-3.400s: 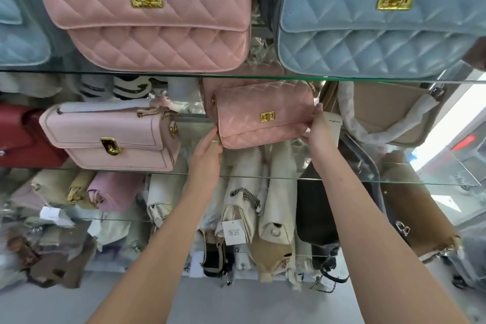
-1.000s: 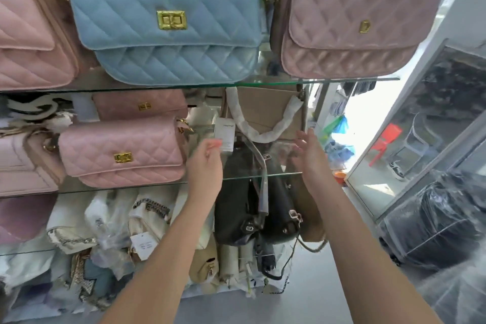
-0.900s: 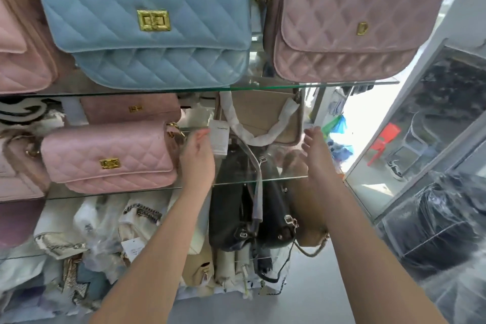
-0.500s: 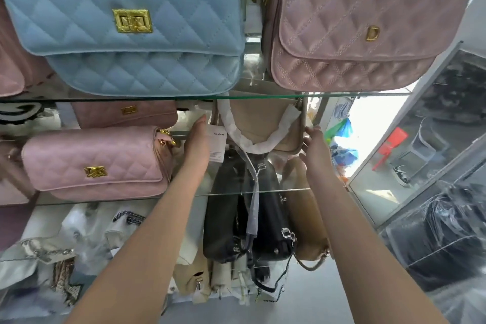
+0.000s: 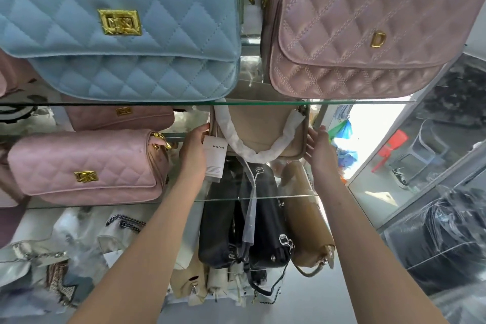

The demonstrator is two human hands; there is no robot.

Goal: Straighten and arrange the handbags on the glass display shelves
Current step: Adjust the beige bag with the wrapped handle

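A beige handbag (image 5: 265, 130) with a white-wrapped handle stands at the back of the middle glass shelf (image 5: 263, 197). My left hand (image 5: 193, 151) touches its left side, beside a white hang tag (image 5: 214, 159). My right hand (image 5: 319, 151) presses flat against its right side. Both hands bracket the bag with fingers extended. On the same shelf to the left sits a pink quilted bag (image 5: 86, 166) with a gold clasp, and a second pink one (image 5: 118, 117) behind it. Above, a blue quilted bag (image 5: 123, 26) and a mauve quilted bag (image 5: 355, 29) rest on the upper shelf (image 5: 342, 101).
Below the middle shelf hang black bags (image 5: 244, 231) and a tan bag (image 5: 307, 226), with cream and white bags (image 5: 79, 239) piled to the left. A glass side panel (image 5: 410, 187) and a plastic-wrapped dark bundle (image 5: 447, 239) stand at the right. A red chair (image 5: 391, 146) shows outside.
My view turned right from the pink quilted bag, which I let go of. Both hands reached up and inward to the sides of the beige handbag.
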